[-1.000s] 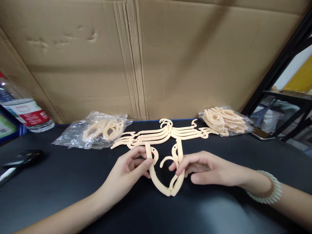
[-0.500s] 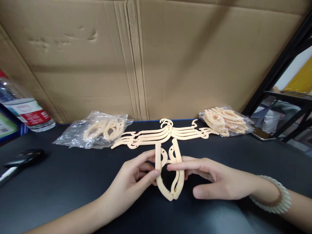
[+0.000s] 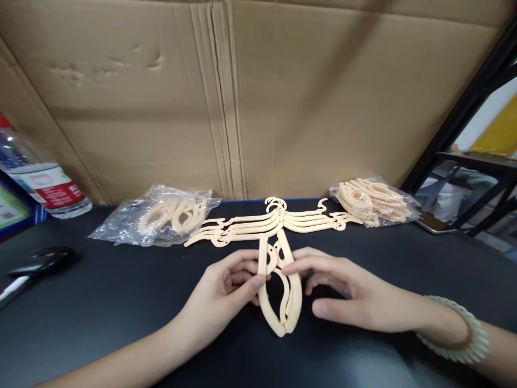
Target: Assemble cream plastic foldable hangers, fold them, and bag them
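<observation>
A cream plastic folding hanger (image 3: pixel 297 302) stands folded in front of me, its two arms nearly side by side and its joint end toward me. My left hand (image 3: pixel 226 285) grips the left arm between thumb and fingers. On the other side my right hand (image 3: pixel 343 285) has its index finger across the front of the right arm, with other fingers at its side and behind it; its thumb is held away. Just behind lies a row of several unfolded hangers (image 3: pixel 258 227), overlapping, with their hooks pointing toward the cardboard.
Two clear bags hold more cream hangers, an opened-looking bag (image 3: pixel 121 221) at left and a fuller bag (image 3: pixel 375 199) at right. A black mouse (image 3: pixel 44 261) and a water bottle (image 3: pixel 48 183) stand left. Cardboard (image 3: pixel 323 97) walls off the back of the black table (image 3: pixel 141 285).
The hanger's right arm has swung left toward the other arm, narrowing the gap at the far end. My right hand moved left with it; my left hand kept its grip.
</observation>
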The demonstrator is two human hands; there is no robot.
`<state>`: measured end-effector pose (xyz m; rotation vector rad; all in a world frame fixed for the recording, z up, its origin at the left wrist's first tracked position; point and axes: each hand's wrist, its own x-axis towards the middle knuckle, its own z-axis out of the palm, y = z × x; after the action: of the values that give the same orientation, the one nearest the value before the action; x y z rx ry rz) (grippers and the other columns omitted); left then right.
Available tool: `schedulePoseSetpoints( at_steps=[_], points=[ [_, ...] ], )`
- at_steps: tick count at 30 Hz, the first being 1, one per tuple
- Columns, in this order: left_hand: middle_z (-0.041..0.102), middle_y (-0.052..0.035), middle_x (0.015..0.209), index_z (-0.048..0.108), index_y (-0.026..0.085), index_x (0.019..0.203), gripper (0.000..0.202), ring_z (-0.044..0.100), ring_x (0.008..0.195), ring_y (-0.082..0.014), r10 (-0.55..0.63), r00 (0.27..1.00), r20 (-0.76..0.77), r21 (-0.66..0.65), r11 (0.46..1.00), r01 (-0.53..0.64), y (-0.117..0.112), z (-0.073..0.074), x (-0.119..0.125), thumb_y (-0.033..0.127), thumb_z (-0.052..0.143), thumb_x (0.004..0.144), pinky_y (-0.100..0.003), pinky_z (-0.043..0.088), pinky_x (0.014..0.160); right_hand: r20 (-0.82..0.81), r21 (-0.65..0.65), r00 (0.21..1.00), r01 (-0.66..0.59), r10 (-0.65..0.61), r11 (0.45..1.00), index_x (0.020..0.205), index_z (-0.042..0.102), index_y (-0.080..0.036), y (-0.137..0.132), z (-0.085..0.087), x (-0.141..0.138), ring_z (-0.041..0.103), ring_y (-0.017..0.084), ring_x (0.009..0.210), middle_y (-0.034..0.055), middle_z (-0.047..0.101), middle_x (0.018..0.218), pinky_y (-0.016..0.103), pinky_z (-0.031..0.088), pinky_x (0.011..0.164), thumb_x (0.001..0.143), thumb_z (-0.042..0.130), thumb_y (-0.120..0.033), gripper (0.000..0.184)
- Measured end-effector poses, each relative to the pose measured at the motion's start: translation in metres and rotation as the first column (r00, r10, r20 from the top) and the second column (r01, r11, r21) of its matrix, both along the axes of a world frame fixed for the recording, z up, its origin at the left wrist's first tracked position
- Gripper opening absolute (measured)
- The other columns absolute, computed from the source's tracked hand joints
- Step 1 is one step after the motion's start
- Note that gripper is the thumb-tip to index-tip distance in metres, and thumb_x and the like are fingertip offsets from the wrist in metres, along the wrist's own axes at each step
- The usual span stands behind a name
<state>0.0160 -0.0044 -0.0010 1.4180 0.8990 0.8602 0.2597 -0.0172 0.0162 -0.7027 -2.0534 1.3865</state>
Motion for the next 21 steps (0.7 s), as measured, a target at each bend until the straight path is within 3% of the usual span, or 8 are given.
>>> schedulePoseSetpoints(
  at_steps=[4, 9, 16, 19, 21],
  points=[
    [0.069, -0.004, 0.083, 0.064, 0.015, 0.105, 0.036, 0.068, 0.078, -0.0196, 0.049, 0.999, -0.007, -0.03, 0.998, -0.049, 0.0021, -0.0009, 0.0002, 0.037, 0.073, 0.078, -0.027, 0.059, 0.064, -0.05, -0.021, 0.997, 0.055, -0.056, 0.998, 0.127, 0.058, -0.024, 0.0038, -0.0036, 0.0008, 0.054, 0.02, 0.118, 0.0092, 0.051, 0.132, 0.035, 0.047, 0.097, 0.092, 0.06, -0.021, 0.035],
    [0.068, -0.0021, 0.08, 0.063, 0.015, 0.105, 0.032, 0.067, 0.073, -0.0168, 0.025, 0.999, -0.029, -0.029, 0.999, -0.026, 0.0008, -0.0013, 0.0001, 0.034, 0.071, 0.081, -0.026, 0.058, 0.063, -0.046, -0.029, 0.999, -0.024, 0.023, 0.999, 0.134, 0.053, -0.024, 0.0019, -0.0023, -0.0015, 0.052, 0.021, 0.124, 0.0099, 0.051, 0.138, 0.038, 0.045, 0.101, 0.092, 0.06, -0.023, 0.042],
    [0.069, -0.0031, 0.081, 0.062, 0.015, 0.104, 0.032, 0.068, 0.074, -0.0182, 0.047, 0.998, -0.034, -0.019, 0.999, -0.047, -0.0012, -0.0011, 0.0001, 0.035, 0.071, 0.08, -0.027, 0.059, 0.062, 0.007, 0.042, 1.0, -0.017, 0.016, 0.999, 0.137, 0.049, -0.026, 0.0013, -0.0034, 0.0011, 0.048, 0.023, 0.129, 0.0096, 0.048, 0.143, 0.04, 0.044, 0.103, 0.092, 0.061, -0.025, 0.047],
    [0.073, -0.0061, 0.089, 0.06, 0.017, 0.11, 0.033, 0.071, 0.081, -0.0213, 0.01, 0.998, -0.057, -0.002, 1.0, -0.01, -0.0023, -0.0005, -0.0005, 0.035, 0.067, 0.084, -0.032, 0.06, 0.071, 0.082, 0.133, 0.996, -0.039, 0.029, 0.99, 0.142, 0.044, -0.027, -0.0003, 0.0001, 0.0026, 0.045, 0.022, 0.132, 0.0082, 0.049, 0.143, 0.042, 0.039, 0.108, 0.093, 0.06, -0.025, 0.052],
    [0.073, -0.0074, 0.102, 0.057, 0.019, 0.117, 0.036, 0.07, 0.095, -0.0233, 0.02, 0.996, -0.092, 0.058, 0.998, -0.015, -0.0025, -0.0025, -0.0017, 0.034, 0.064, 0.086, -0.036, 0.057, 0.087, 0.158, 0.189, 0.987, -0.047, 0.017, 0.981, 0.143, 0.043, -0.028, -0.0017, 0.0022, 0.0034, 0.041, 0.023, 0.136, 0.0078, 0.047, 0.145, 0.044, 0.032, 0.113, 0.093, 0.058, -0.027, 0.052]
  ],
)
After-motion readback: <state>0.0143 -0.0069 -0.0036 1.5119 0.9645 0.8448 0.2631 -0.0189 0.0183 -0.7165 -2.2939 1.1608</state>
